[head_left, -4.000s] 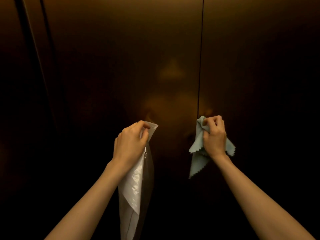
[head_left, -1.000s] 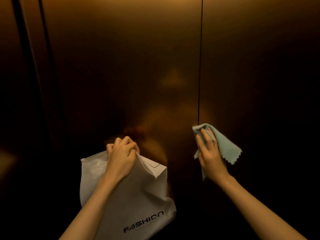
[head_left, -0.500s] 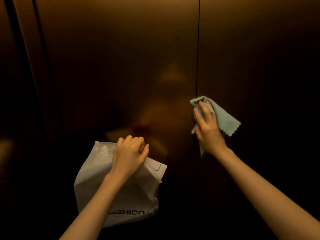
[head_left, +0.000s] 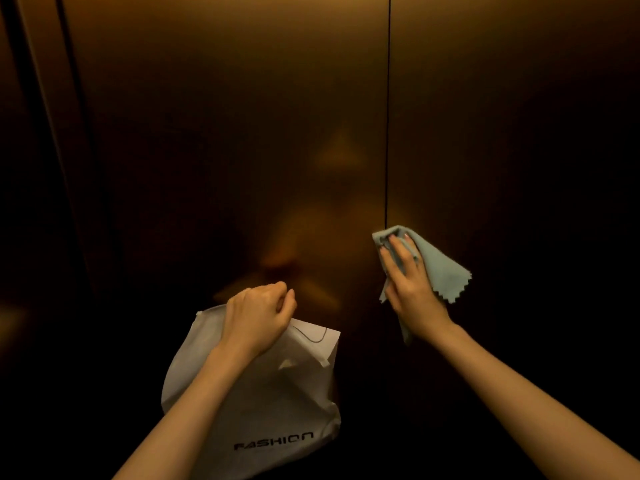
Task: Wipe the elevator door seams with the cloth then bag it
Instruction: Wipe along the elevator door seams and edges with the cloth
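Dim bronze elevator doors [head_left: 242,133] fill the view. On their centre seam [head_left: 388,116], the right hand [head_left: 412,285] presses a pale blue cloth [head_left: 440,268] with straight fingers. Lower left, the left hand [head_left: 258,317] grips the top of a white bag [head_left: 277,403], fingers curled.

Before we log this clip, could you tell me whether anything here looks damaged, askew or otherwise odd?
Nothing stands out. The right hand presses the cloth flat over the centre door seam; the left hand grips the white bag by its top, creased but untorn.
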